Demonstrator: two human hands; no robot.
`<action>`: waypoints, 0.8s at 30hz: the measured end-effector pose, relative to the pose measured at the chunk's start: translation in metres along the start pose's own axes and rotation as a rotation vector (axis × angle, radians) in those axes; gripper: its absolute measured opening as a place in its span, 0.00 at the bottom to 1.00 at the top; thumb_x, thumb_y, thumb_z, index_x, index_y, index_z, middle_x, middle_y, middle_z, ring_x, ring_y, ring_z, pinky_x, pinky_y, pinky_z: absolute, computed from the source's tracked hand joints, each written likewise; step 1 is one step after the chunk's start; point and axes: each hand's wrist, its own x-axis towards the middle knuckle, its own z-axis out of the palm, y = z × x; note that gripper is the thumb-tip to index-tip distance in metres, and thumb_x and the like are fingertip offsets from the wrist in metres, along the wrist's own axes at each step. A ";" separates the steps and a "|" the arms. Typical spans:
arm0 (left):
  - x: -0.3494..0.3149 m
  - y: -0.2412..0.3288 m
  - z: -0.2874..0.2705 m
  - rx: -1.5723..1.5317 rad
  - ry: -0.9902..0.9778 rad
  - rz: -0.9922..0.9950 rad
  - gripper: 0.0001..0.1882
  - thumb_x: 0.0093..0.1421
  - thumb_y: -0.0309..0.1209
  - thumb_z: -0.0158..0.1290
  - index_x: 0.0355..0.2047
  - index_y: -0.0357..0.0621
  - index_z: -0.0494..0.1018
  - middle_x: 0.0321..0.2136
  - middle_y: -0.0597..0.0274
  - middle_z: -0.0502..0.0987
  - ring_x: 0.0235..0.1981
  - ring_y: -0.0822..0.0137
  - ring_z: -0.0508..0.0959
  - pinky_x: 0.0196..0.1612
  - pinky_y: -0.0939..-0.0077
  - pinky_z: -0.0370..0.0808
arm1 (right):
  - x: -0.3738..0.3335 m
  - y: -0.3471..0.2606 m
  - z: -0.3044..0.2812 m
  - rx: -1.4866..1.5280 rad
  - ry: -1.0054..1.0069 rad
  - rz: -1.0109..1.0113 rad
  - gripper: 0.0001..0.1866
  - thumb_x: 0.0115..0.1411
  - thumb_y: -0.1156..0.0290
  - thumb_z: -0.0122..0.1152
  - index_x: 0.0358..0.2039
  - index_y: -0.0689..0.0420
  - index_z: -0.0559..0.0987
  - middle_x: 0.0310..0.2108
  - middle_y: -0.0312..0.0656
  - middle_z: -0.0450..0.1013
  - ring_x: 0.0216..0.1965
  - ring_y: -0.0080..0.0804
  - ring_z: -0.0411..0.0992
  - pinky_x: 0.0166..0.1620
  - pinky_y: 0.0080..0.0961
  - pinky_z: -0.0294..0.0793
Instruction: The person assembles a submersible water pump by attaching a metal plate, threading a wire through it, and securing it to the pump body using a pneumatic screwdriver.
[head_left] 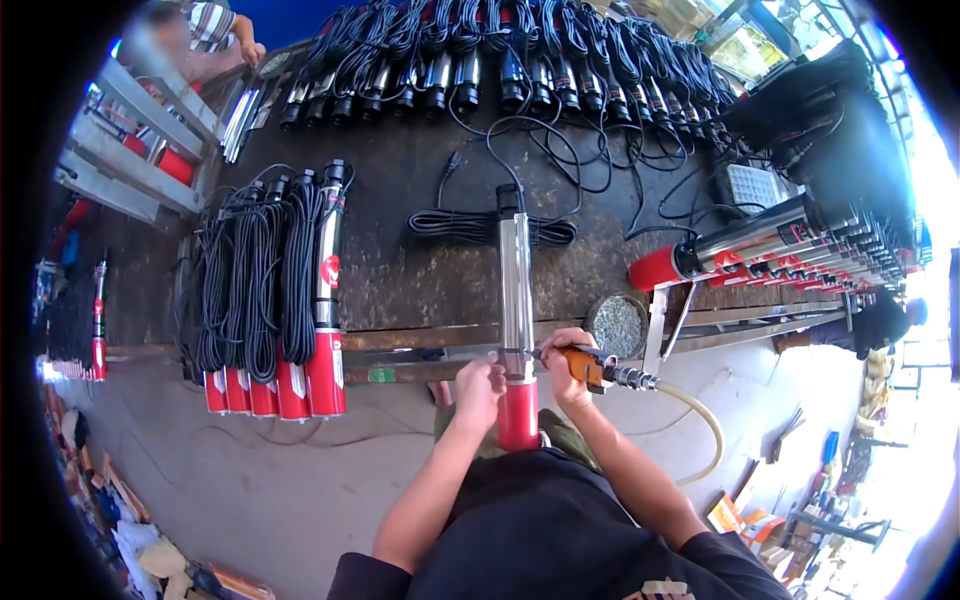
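our left hand [480, 385] grips the red-ended pump tube [516, 330]; at three o'clock our right hand [566, 362] clamps the orange air driver [590, 366]. we're fastening a screw; next needs steady alignment.

The left hand [479, 385] closes its grip on the steel pump [516, 300], just above its red base [518, 415]. The right hand [565, 365] holds an orange air screwdriver [590, 366] with its tip against the pump beside that grip. Beyond the grip the pump lies across the table [420, 270], its black cable coil [480, 228] at the far end.
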 end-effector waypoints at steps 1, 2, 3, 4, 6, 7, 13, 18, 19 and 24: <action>0.004 -0.003 -0.007 0.000 0.010 0.039 0.12 0.67 0.22 0.39 0.42 0.37 0.74 0.28 0.57 0.78 0.20 0.68 0.74 0.25 0.74 0.73 | 0.001 0.003 -0.002 -0.022 -0.013 -0.010 0.12 0.55 0.86 0.49 0.38 0.57 0.67 0.34 0.44 0.69 0.28 0.27 0.70 0.31 0.25 0.74; 0.003 -0.003 -0.011 0.000 -0.002 0.068 0.11 0.68 0.22 0.39 0.42 0.37 0.73 0.29 0.55 0.79 0.21 0.67 0.75 0.25 0.74 0.74 | 0.002 0.004 -0.001 -0.041 -0.021 -0.020 0.12 0.55 0.86 0.49 0.37 0.57 0.66 0.34 0.44 0.69 0.28 0.27 0.70 0.30 0.25 0.74; 0.003 -0.004 -0.015 0.002 -0.015 0.097 0.11 0.69 0.23 0.38 0.43 0.38 0.71 0.31 0.53 0.80 0.22 0.66 0.77 0.26 0.73 0.76 | 0.002 0.005 -0.001 -0.023 -0.021 -0.014 0.12 0.55 0.86 0.49 0.37 0.57 0.66 0.33 0.44 0.69 0.28 0.27 0.70 0.30 0.24 0.73; 0.002 -0.007 -0.017 0.005 -0.028 0.125 0.10 0.69 0.23 0.38 0.44 0.38 0.70 0.32 0.51 0.80 0.24 0.64 0.79 0.27 0.72 0.77 | 0.001 0.006 0.001 -0.006 -0.020 -0.008 0.11 0.55 0.86 0.49 0.37 0.57 0.66 0.33 0.44 0.69 0.28 0.27 0.69 0.30 0.24 0.73; -0.003 -0.007 -0.007 0.058 -0.014 0.151 0.08 0.72 0.26 0.38 0.44 0.39 0.67 0.33 0.48 0.81 0.26 0.62 0.81 0.29 0.70 0.79 | 0.003 0.010 0.003 0.009 0.002 0.004 0.11 0.55 0.86 0.50 0.36 0.57 0.67 0.33 0.44 0.69 0.28 0.27 0.70 0.28 0.23 0.72; -0.006 -0.008 -0.001 0.086 -0.008 0.163 0.07 0.73 0.27 0.38 0.44 0.39 0.65 0.34 0.47 0.81 0.27 0.61 0.82 0.30 0.69 0.80 | 0.002 0.011 0.003 0.053 0.012 0.012 0.10 0.55 0.86 0.50 0.35 0.57 0.67 0.33 0.44 0.69 0.28 0.26 0.70 0.29 0.23 0.73; -0.009 -0.015 0.015 0.170 -0.075 0.078 0.10 0.73 0.34 0.47 0.39 0.39 0.67 0.32 0.51 0.81 0.25 0.63 0.82 0.27 0.74 0.79 | 0.010 -0.021 0.004 0.036 0.076 0.190 0.08 0.56 0.83 0.52 0.37 0.60 0.73 0.33 0.41 0.72 0.30 0.24 0.71 0.35 0.23 0.74; -0.012 -0.011 0.009 -0.061 -0.290 -0.228 0.11 0.68 0.35 0.55 0.33 0.41 0.73 0.26 0.61 0.78 0.23 0.73 0.77 0.21 0.86 0.69 | -0.014 -0.056 -0.011 0.160 0.167 0.135 0.12 0.59 0.80 0.51 0.44 0.60 0.69 0.35 0.42 0.72 0.32 0.27 0.71 0.37 0.25 0.73; -0.012 -0.011 0.006 -0.129 -0.342 -0.269 0.10 0.69 0.34 0.55 0.33 0.41 0.73 0.26 0.62 0.78 0.23 0.73 0.77 0.21 0.87 0.69 | -0.018 -0.061 -0.011 0.187 0.199 0.132 0.12 0.59 0.80 0.51 0.44 0.60 0.69 0.35 0.43 0.71 0.33 0.28 0.72 0.38 0.26 0.73; -0.031 -0.008 0.003 -0.156 -0.388 -0.269 0.08 0.68 0.31 0.55 0.37 0.38 0.76 0.30 0.58 0.81 0.26 0.71 0.79 0.26 0.85 0.75 | -0.025 -0.070 -0.015 0.462 0.303 0.170 0.13 0.57 0.82 0.49 0.43 0.60 0.68 0.37 0.46 0.71 0.34 0.31 0.71 0.40 0.28 0.73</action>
